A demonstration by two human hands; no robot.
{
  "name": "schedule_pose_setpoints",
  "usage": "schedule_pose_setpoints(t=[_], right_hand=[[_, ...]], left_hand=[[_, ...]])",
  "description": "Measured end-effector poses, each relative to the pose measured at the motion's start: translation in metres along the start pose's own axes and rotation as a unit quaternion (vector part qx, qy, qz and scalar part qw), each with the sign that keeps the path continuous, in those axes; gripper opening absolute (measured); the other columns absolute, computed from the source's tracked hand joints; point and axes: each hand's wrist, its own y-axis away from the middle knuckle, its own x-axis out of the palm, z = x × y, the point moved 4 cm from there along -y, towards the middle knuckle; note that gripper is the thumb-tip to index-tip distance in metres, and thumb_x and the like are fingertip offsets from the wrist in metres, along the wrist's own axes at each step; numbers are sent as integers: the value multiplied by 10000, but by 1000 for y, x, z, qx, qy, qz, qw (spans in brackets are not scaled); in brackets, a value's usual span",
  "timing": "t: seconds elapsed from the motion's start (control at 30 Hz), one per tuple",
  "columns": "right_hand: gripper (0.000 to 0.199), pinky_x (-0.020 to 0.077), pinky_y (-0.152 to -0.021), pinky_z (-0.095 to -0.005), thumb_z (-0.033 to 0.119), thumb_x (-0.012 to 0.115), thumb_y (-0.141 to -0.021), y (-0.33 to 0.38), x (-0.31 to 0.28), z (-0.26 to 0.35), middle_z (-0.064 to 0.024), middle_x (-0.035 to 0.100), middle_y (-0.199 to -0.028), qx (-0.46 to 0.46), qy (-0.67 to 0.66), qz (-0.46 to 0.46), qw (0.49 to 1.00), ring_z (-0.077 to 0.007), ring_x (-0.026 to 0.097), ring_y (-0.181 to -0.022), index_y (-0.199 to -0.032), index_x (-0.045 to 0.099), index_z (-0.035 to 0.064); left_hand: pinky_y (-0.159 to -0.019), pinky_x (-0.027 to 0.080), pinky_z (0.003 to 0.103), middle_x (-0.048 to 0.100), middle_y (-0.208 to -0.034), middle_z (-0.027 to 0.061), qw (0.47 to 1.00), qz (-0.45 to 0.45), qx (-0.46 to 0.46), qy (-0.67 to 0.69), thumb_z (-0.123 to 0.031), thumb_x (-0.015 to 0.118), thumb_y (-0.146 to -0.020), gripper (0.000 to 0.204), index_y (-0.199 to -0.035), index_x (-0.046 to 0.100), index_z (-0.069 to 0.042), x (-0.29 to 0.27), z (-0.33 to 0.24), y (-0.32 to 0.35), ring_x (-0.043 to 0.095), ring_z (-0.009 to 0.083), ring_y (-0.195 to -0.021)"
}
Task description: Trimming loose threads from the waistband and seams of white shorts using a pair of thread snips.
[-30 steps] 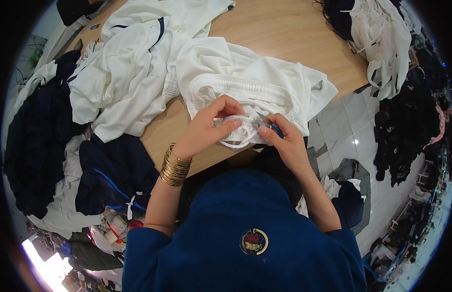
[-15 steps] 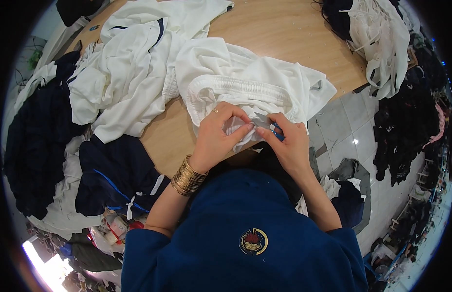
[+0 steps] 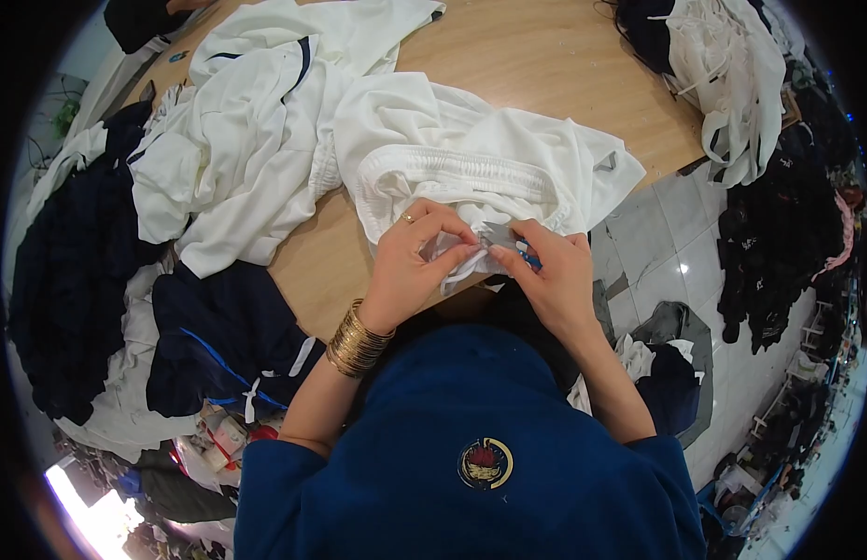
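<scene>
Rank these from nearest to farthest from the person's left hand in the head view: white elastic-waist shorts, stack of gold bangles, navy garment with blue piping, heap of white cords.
1. White elastic-waist shorts, in the left hand.
2. Stack of gold bangles, on that wrist.
3. Navy garment with blue piping, at the table's left edge.
4. Heap of white cords, far right corner.

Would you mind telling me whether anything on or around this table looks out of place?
Mostly untidiness: dark garments hang off the wooden table edge, and clothes lie on the tiled floor. Both hands pinch the white garment; no damage shows.
</scene>
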Motion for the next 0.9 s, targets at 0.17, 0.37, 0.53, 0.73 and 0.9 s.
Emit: schedule_pose_setpoints(t=[0.17,0.37,0.53,0.73,0.9], right_hand=[[259,297,-620,-320,337,639,-812,-1,0,0,-47,622,-700,-10,8,-9,1000,-200,526,-577,-869,588,89],[256,300,-626,-316,346,642,-808,-2,1,-4,-37,606,-659,22,-9,10,1000,-195,528,-572,-841,595,96],[278,304,-638,-314,346,672,-783,0,0,0,-14,589,-664,-40,6,-37,999,-179,526,-578,-872,590,96],[348,324,-672,-314,357,693,-767,5,21,-13,-43,603,-728,50,-35,14,998,-176,549,-622,-934,566,80],[375,336,-695,-311,364,698,-763,16,36,-33,-56,614,-770,100,-83,27,991,-187,565,-634,-946,558,68]], left_hand=[[-568,385,219,564,-842,12,1000,18,-15,-6,-23,695,-716,123,-823,660,-70,-1,0,-1,485,94,-669],[-612,405,202,580,-840,10,998,28,-9,61,-33,662,-766,120,-884,641,-37,-1,13,-1,494,81,-674],[-704,439,207,596,-871,9,949,48,-181,255,-62,594,-851,132,-976,608,-24,-3,21,-3,538,76,-778],[-761,447,277,601,-908,53,991,92,-90,40,-148,629,-834,193,-994,605,-42,-10,33,-1,557,147,-854],[-723,439,342,592,-900,94,964,196,0,-179,-250,676,-786,246,-941,621,-67,-8,47,16,552,252,-882]])
